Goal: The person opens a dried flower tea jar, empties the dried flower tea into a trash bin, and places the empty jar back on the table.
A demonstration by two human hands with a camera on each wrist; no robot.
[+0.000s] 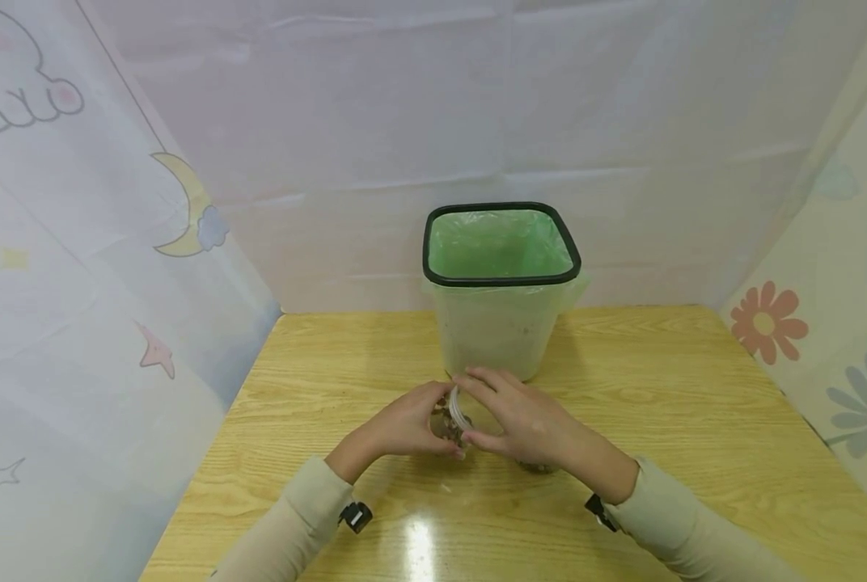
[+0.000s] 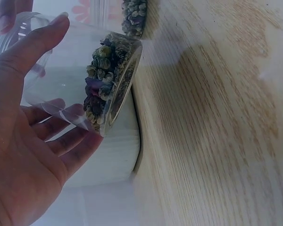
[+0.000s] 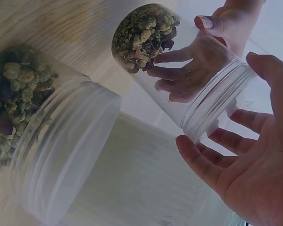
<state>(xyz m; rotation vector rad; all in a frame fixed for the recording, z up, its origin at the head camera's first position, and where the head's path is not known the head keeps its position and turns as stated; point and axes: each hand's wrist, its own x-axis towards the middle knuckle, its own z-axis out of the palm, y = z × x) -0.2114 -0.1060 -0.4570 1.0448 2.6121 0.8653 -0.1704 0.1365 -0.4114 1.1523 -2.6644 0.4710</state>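
Tilted above the wooden table is a clear jar (image 1: 446, 426), part filled with dried flower buds (image 2: 101, 77) gathered at its base. My left hand (image 1: 404, 420) grips this jar around its side, thumb on one side and fingers on the other. Around the ridged rim (image 3: 217, 99) at the mouth end, my right hand (image 1: 528, 416) curls its fingers and thumb; whether a lid sits there I cannot tell. Close by stands a second jar (image 3: 19, 113) of dried buds with a frosted lid (image 3: 80, 146), mostly hidden under my right hand in the head view.
Just beyond the hands, a pale bin (image 1: 495, 331) with a black rim and green liner bag stands on the wooden table (image 1: 317, 356). Printed cloth walls (image 1: 361, 162) enclose the back and both sides.
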